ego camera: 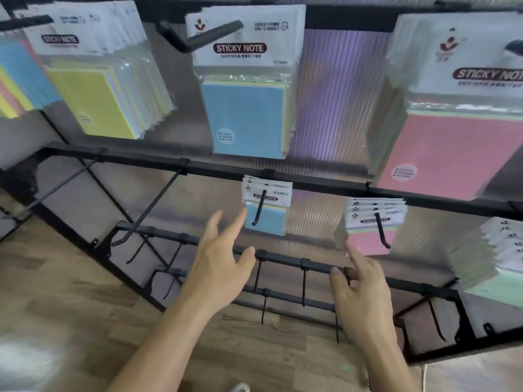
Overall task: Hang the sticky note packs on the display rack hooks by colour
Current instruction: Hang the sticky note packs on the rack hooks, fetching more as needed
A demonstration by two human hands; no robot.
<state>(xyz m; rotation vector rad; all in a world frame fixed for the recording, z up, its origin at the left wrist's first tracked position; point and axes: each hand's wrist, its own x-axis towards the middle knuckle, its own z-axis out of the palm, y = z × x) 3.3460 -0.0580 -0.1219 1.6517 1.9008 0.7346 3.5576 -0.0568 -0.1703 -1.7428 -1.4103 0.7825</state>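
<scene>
On the black display rack (215,168), the upper row carries large sticky note packs, each a clear sleeve under a white "STICKY NOTE" header card. At the left hangs a thick bunch of yellow-fronted packs (93,106), then a blue-fronted pack (243,120), and at the right pink-fronted packs (452,157). On the rail below, a long hook (147,208) juts out at the left. The left hand (223,267) is released, fingers spread and straight, grasping nothing; its index fingertip is just beside the lower left corner of the small blue packs (271,219), which hang on a middle hook. The small pink packs (365,241) hang on the next hook to the right. The right hand (362,292) holds no pack. Its index finger points up at their lower edge, and whether its thumb and curled fingers pinch the lower rail (285,259) cannot be told. Pale green packs (486,278) hang at the far right.
</scene>
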